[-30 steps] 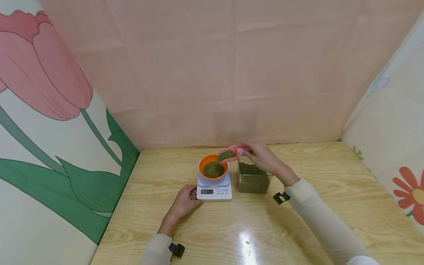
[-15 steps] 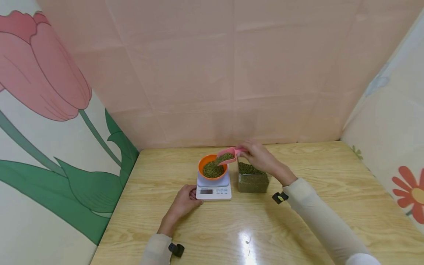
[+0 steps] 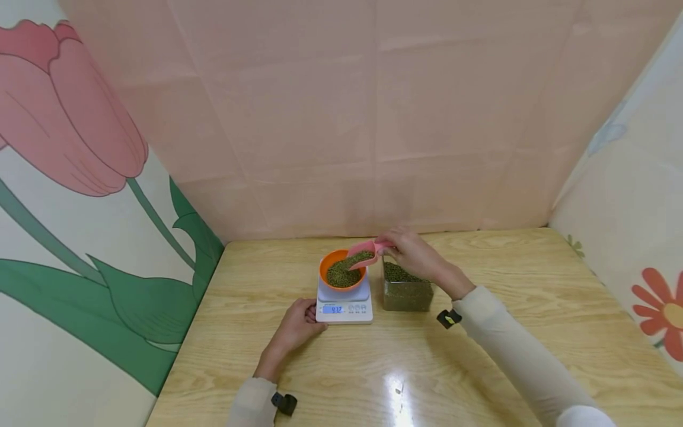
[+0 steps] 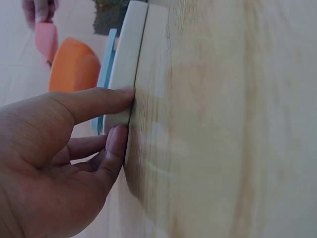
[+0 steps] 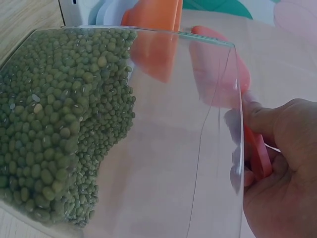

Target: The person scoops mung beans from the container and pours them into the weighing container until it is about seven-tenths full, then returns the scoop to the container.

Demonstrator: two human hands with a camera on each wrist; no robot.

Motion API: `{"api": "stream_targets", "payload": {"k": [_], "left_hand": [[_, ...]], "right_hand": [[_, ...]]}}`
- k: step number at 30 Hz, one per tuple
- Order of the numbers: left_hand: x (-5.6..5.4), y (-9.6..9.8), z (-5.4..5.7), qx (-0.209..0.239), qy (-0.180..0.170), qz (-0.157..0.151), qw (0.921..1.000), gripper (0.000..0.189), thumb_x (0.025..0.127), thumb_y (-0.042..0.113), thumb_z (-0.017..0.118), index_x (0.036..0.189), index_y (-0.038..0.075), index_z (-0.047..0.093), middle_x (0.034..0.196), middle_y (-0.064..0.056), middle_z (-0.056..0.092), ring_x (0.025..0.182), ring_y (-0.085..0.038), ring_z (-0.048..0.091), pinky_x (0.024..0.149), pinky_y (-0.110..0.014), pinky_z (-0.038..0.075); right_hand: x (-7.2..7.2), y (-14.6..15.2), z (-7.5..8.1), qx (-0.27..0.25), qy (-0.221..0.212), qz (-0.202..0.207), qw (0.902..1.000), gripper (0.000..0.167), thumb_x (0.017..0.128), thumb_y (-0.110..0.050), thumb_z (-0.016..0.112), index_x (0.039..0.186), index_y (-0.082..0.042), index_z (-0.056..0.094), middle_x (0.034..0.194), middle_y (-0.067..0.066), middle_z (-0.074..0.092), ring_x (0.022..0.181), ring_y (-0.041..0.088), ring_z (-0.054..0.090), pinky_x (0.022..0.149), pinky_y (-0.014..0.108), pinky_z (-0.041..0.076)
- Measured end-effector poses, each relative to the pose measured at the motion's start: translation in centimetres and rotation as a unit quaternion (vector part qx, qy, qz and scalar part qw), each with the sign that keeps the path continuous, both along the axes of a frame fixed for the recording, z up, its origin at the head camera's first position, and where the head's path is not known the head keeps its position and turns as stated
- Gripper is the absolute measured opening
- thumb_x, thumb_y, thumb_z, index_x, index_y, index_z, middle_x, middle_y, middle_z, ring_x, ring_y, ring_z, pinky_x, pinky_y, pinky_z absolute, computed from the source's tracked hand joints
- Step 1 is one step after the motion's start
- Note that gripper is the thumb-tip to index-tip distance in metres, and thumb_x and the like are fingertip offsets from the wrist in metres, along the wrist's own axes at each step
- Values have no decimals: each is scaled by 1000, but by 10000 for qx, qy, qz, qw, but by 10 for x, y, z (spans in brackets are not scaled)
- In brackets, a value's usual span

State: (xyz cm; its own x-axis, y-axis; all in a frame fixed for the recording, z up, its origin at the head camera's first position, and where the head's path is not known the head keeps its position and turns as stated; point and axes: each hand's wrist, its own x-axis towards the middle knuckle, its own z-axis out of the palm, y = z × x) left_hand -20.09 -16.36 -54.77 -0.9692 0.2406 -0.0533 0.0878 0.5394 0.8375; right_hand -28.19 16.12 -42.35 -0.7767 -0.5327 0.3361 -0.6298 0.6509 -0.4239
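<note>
My right hand [image 3: 413, 252] grips the handle of a pink scoop [image 3: 368, 247], which holds mung beans. The scoop tilts down to the left, its lip over an orange bowl [image 3: 324, 280]. Mung beans [image 3: 342, 275] lie in the bowl, on the platform of a white kitchen scale [image 3: 345, 315]. Digits show on the scale's lit blue display [image 3: 333, 309]. My left hand [image 3: 295, 323] holds the scale's near left corner; in the left wrist view its thumb and fingers [image 4: 117, 141] pinch the edge.
A clear box [image 3: 408, 296] partly filled with mung beans stands right of the scale, under my right forearm. The wooden table [image 3: 341, 367] meets a pink-covered wall [image 3: 299, 207] at the back. Painted panels stand left and right.
My right hand has moved slightly left and tilted the scoop further down into the bowl, with beans sliding toward its lip. The scale's display, dark before, is lit. My left hand has stayed put.
</note>
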Motion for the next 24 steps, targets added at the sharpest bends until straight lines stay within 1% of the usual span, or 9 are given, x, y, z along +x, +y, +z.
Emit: {"api": "stream_targets", "payload": {"k": [7,17,24], "left_hand": [[-1,0,-1,-7,13,-25,10000,58,86,5,86,135,-12,62,105,-14,58,89,-21,58,72,-20,51],[0,0,-1,-50,9,-21,10000,58,85,4,86,135,-13,62,105,-14,58,90,-20,59,73,-20,51],[-1,0,-2,-57,14,-32,10000,58,86,5,86,136,-12,62,106,-14,59,90,-20,58,73,-21,51]], "right_hand": [[-1,-1,-1,138,180,42,9997,22,100,-13,74,118,0,75,112,13,75,107,31,69,97,49,58],[0,-2,-2,266,128,27,9996,21,101,-14,73,118,-1,75,114,14,75,110,32,68,98,49,57],[1,-4,1,334,87,47,9994,22,101,-13,73,120,-2,75,117,13,75,113,32,68,101,50,57]]}}
